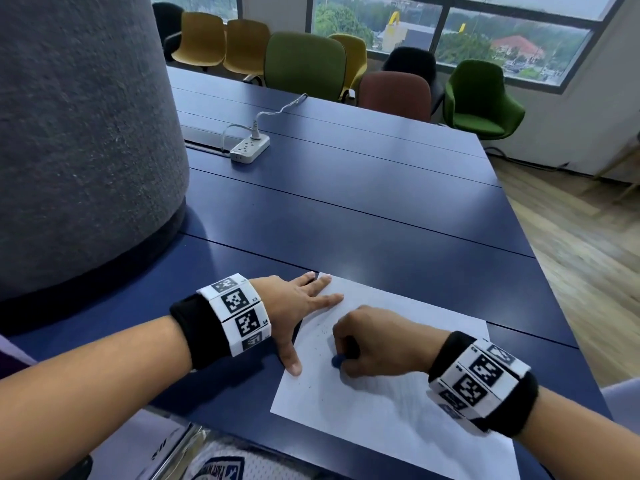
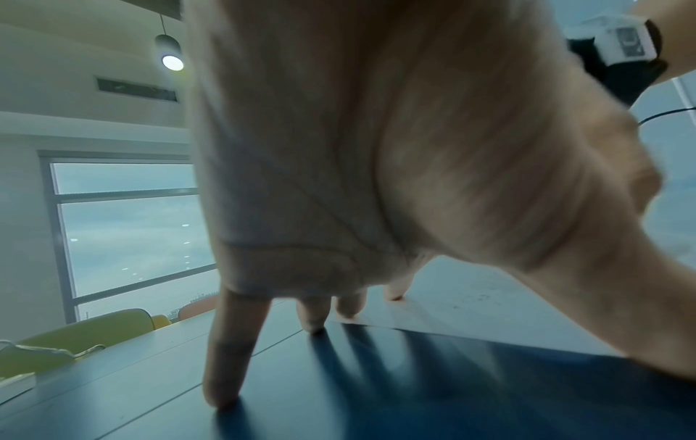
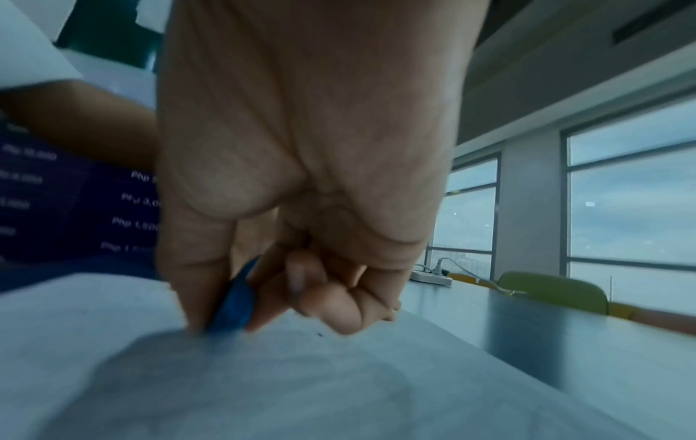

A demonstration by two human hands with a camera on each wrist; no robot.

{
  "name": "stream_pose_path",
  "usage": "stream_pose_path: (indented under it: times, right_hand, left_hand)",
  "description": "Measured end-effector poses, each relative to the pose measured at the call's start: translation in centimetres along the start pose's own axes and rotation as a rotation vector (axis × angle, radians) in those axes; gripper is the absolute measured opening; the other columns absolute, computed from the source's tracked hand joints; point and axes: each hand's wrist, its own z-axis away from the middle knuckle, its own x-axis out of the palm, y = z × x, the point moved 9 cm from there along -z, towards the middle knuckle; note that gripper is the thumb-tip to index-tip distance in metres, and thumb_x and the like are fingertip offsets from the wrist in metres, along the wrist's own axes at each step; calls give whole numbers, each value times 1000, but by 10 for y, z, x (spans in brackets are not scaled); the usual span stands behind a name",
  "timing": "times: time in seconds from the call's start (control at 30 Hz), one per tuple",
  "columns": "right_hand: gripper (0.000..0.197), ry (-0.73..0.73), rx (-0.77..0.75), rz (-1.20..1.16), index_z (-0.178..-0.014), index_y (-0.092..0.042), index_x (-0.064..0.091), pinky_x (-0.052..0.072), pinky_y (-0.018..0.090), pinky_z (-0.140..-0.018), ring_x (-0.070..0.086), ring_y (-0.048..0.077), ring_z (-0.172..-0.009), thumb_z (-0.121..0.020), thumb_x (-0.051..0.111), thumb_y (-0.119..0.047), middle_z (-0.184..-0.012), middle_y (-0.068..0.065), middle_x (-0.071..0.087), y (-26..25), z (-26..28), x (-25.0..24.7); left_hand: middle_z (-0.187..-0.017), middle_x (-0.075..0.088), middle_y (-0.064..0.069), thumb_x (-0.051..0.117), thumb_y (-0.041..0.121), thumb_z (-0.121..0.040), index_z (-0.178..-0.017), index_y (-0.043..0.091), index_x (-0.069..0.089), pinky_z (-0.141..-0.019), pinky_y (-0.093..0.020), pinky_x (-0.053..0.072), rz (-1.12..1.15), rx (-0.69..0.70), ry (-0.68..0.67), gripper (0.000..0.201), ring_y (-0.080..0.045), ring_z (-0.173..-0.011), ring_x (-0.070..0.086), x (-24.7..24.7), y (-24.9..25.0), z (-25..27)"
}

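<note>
A white sheet of paper lies on the dark blue table near its front edge. My left hand lies flat with fingers spread, its fingertips and thumb pressing on the sheet's left edge; the left wrist view shows the fingertips on the table and on the paper. My right hand is curled and pinches a small blue eraser against the sheet. In the right wrist view the eraser sits between thumb and fingers, touching the paper. Dark crumbs dot the sheet.
A large grey felt-covered rounded body stands on the table at the left. A white power strip with a cable lies further back. Yellow, green and brown chairs line the far side under windows. The table's right edge drops to wooden floor.
</note>
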Motion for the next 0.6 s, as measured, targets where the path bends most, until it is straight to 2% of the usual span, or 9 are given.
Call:
stream_pose_path:
  times: [0.07,0.17,0.2,0.33,0.47,0.5,0.6]
  right_hand:
    - [16,27,-10,-9,-74,-25,54,45,29,-66,56,19,-78,-78,70,-24,-78,-4,63,-1,3,3]
    - [14,-165,-107,-126,-73,-19,60,45,24,-61,55,13,-67,-75,74,-17,-80,-2,70,-20,11,26]
    - [13,-167,-102,-133,-73,-18,61,45,23,-60,54,13,-64,-75,74,-17,-80,0,71,-20,11,25]
    - [14,58,5,-85,-73,-22,57,48,31,-63,51,13,-65,-77,71,-24,-75,-6,64,3,4,3]
    - [16,-128,-102,-127,-71,-23,56,46,28,-61,49,9,-61,-75,71,-20,-75,-3,66,-21,14,29]
    - [16,-131,-100,-125,-71,-22,57,46,28,-61,49,9,-60,-76,72,-20,-75,-2,66,-21,13,28]
    - [13,41,-11,-90,-75,-18,61,49,33,-65,52,14,-65,-79,70,-26,-78,-1,67,0,3,5]
  left_hand:
    - [-160,-27,10,82,68,-57,-153,42,-16,-114,-54,28,-1,0,5,139,-11,-147,-23,0,0,-1]
    - [-160,-27,9,82,68,-57,-153,41,-16,-114,-54,29,3,2,6,139,-10,-147,-23,0,0,0]
    - [-160,-27,9,82,68,-57,-153,41,-16,-114,-54,29,2,2,5,140,-10,-147,-23,0,-1,0]
    - [-160,-28,9,82,68,-58,-153,41,-16,-114,-54,25,5,4,3,139,-10,-147,-23,0,0,0]
    - [-160,-27,9,82,68,-57,-153,41,-16,-114,-55,27,4,4,5,139,-10,-146,-24,-1,0,1]
    - [-160,-27,9,82,68,-57,-153,41,-16,-114,-55,27,3,3,7,140,-10,-146,-24,-1,-1,1]
    - [-160,-27,9,82,68,-57,-153,41,-16,-114,-54,27,3,7,6,139,-10,-147,-23,-1,-1,1]
